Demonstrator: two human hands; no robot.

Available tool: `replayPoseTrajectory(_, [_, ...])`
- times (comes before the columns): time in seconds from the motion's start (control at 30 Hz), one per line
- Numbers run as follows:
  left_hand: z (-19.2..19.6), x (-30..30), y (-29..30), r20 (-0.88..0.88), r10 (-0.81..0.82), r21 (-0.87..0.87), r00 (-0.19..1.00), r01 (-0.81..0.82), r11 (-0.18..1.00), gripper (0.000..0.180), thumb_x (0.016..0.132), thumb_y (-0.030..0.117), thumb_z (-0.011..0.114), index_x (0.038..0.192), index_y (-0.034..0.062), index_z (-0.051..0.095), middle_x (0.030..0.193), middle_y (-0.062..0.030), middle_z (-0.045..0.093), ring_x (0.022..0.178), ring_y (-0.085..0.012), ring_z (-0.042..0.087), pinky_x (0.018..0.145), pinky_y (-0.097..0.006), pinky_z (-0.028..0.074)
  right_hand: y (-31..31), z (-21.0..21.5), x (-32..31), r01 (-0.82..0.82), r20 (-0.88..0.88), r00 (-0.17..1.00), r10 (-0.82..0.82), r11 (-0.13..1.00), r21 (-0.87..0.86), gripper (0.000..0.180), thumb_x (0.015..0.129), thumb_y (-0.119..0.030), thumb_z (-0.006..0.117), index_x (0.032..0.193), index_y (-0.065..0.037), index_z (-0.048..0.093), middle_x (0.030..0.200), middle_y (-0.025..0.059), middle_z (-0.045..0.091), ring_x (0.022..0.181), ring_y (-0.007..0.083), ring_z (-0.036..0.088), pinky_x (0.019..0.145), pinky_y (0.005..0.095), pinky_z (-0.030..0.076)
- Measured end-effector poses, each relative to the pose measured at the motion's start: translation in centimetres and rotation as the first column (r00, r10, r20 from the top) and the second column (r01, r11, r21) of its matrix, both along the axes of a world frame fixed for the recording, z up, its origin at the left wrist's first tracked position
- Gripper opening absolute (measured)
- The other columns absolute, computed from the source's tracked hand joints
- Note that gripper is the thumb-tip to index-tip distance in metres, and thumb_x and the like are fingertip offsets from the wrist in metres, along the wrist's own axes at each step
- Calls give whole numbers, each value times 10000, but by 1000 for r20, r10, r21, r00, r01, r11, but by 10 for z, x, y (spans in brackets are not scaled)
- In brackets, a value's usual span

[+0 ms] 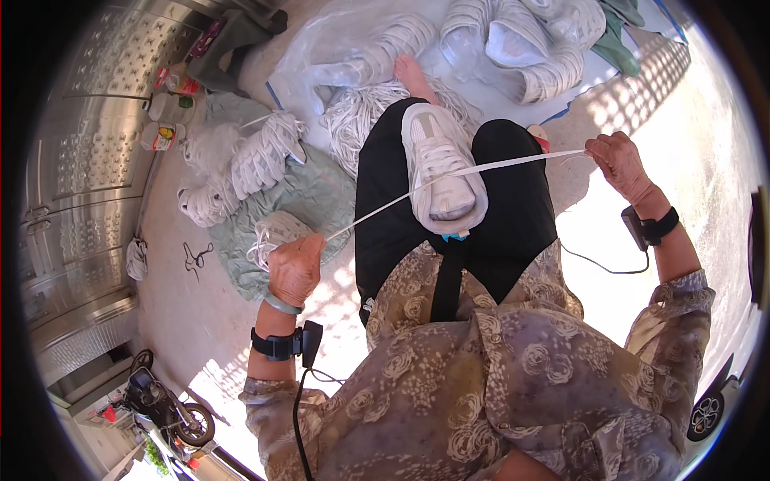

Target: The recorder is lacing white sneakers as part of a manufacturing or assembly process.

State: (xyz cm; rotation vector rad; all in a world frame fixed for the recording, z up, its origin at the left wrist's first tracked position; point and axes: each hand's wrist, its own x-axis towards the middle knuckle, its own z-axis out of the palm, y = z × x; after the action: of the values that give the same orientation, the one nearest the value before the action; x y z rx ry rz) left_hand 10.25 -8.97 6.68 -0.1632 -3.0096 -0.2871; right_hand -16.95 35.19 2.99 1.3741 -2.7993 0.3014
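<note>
White flat cotton shoelace (481, 168) pulled taut between clenched left hand (295, 268) and right hand (618, 163), crossing the white lap-held sneaker (441, 172) nearly square to its long axis.

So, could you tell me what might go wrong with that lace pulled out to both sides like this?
The lace is stretched taut between the left hand and right hand, so a slip from either could leave its ends uneven. The shoe only rests on the lap, so a harder pull might tip it off. The loose laces heaped by the foot could snag.
</note>
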Motion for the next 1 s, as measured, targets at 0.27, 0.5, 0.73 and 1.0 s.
replayPoseTrajectory(0.27, [-71,104,-118,263,506,122,822,-548,827,141,827,171,552,746,56,553,606,-141,547,560,-329,544,498,-380,420,138,-28,-28,207,-153,969,-194,975,74,30,810,-72,556,830,-77,534,708,119,564,612,328,520,557,378,414])
replayPoseTrajectory(0.5, [-108,130,-169,499,668,407,552,-830,381,261,840,246,560,665,52,559,482,-25,499,381,-105,444,361,-252,317,139,-62,-26,797,774,455,-440,589,-134,229,889,-245,521,704,-115,562,447,-41,429,343,19,338,334,182,268])
replayPoseTrajectory(0.73, [-58,-26,11,784,-246,615,569,-765,192,276,910,286,495,794,47,571,526,-8,498,357,-46,364,339,-180,273,-81,-22,72,583,986,-155,60,811,43,244,907,-249,500,787,-49,572,571,15,538,425,80,502,397,194,417])
replayPoseTrajectory(1.0, [-66,-104,65,634,-195,771,748,-630,89,182,917,197,468,964,33,533,605,-28,533,411,-46,425,393,-167,346,-156,-48,58,677,968,212,133,695,-244,128,847,-178,598,811,-66,648,691,-49,547,619,28,465,554,175,389])
